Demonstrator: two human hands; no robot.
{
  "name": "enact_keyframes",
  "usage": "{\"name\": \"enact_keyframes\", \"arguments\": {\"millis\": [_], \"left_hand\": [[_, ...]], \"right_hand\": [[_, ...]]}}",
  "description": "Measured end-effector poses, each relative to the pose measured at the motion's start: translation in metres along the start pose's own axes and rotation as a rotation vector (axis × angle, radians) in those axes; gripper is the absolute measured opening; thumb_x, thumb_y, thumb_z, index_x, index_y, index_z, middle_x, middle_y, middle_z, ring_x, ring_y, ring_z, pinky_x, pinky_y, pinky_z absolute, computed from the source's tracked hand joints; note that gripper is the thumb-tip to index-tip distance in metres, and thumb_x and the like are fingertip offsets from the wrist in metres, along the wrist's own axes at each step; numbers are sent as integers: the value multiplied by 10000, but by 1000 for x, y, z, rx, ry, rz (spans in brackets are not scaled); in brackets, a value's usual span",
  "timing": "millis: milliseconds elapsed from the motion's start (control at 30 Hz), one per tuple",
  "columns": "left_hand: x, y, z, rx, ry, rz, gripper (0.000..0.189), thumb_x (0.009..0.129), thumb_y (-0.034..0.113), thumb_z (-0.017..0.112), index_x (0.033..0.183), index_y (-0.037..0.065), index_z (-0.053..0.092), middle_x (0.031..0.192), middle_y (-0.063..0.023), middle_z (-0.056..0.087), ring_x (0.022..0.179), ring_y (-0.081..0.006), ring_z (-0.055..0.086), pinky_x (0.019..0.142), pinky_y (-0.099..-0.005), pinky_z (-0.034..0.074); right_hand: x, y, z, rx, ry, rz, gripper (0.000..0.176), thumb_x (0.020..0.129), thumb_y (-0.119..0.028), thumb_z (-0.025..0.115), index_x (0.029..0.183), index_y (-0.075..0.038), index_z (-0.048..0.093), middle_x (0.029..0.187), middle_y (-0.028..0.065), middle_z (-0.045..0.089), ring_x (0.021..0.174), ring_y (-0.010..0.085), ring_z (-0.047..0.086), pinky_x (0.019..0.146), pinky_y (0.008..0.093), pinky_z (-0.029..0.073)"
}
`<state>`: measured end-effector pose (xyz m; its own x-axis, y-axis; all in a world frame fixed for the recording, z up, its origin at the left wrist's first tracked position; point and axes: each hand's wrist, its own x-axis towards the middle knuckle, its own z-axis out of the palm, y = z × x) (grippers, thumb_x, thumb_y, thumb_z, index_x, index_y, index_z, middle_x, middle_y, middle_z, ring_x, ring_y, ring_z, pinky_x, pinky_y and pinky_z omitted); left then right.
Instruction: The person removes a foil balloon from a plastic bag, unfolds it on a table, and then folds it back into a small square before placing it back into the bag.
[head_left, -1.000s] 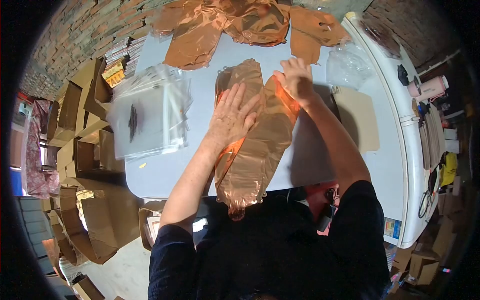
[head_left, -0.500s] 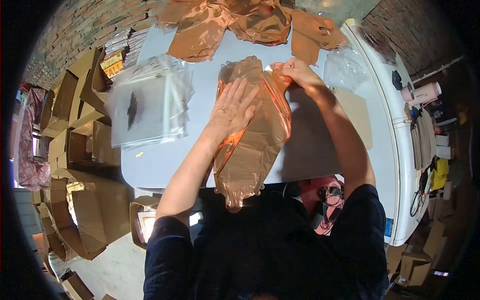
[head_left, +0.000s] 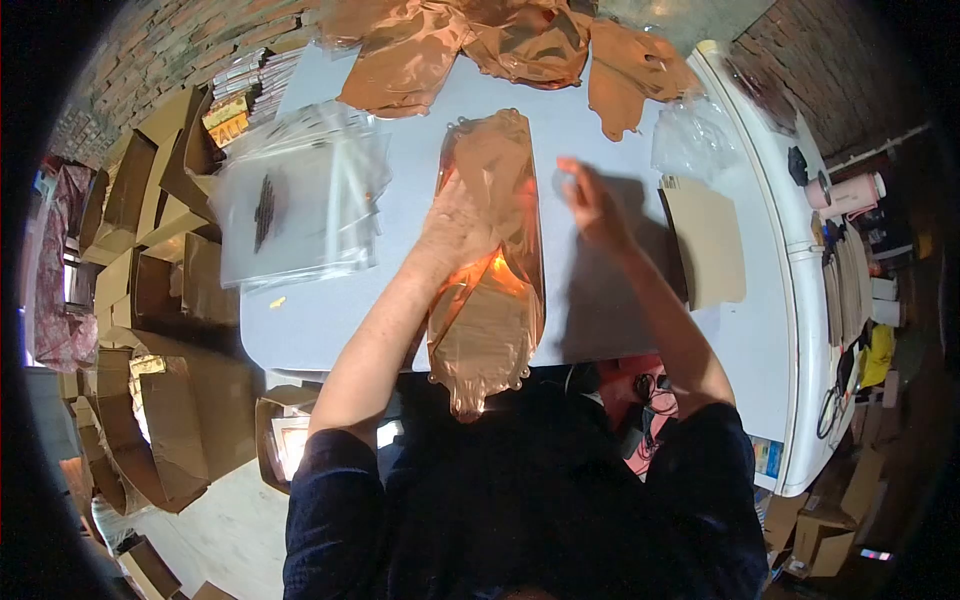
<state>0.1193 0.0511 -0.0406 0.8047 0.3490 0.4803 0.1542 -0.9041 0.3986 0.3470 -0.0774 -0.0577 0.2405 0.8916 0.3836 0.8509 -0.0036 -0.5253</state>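
Pale tabletop [head_left: 305,330]: left hand [head_left: 458,222] apparently under copper foil [head_left: 485,325], right hand [head_left: 594,208] apart

The foil [head_left: 487,330] is shiny copper, the tabletop [head_left: 330,330] pale blue-grey.

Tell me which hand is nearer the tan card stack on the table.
Right. The right hand is just left of the card stack, not touching it. The left hand is farther left, on the foil.
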Motion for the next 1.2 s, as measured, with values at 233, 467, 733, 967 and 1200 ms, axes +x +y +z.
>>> {"name": "enact_keyframes", "arguments": {"millis": [233,467,733,967,1200], "left_hand": [[-10,-8,9,173,-91,57,630,951,383,630,1525,161,496,1589,-171,407,1532,-360,295,1286,-480,210],[-14,-14,12,110,-88,76,645,918,385,659,1521,190,539,1667,-159,332,1576,-338,235,1313,-480,144],[-12,-14,13,247,-130,44,822,915,522,630,1569,65,428,1633,-181,374,1557,-326,276,1315,-466,150],[-13,-12,15,138,-75,27,844,916,493,638,1585,40,390,1640,-221,337,1559,-359,260,1312,-471,156],[-8,-11,12,321,-18,66,599,933,225,600,1441,-83,526,1548,-234,461,1534,-398,299,1287,-527,197]], "right_hand": [[-40,-51,10,-382,-69,-205,625,994,-284,595,1517,28,455,1538,204,503,1466,358,420,1190,535,287],[-35,-52,14,-403,-100,-227,650,979,-289,621,1515,40,457,1579,212,447,1510,330,358,1222,593,200],[-28,-55,7,-435,-114,-327,639,951,-261,665,1498,17,487,1580,193,458,1502,337,375,1216,625,185],[-29,-51,13,-451,-120,-328,636,948,-263,681,1490,15,498,1573,197,471,1494,340,392,1202,633,219],[-31,-53,10,-453,-199,-270,593,1040,-246,528,1575,-21,406,1668,153,363,1576,290,277,1272,543,68]]}}
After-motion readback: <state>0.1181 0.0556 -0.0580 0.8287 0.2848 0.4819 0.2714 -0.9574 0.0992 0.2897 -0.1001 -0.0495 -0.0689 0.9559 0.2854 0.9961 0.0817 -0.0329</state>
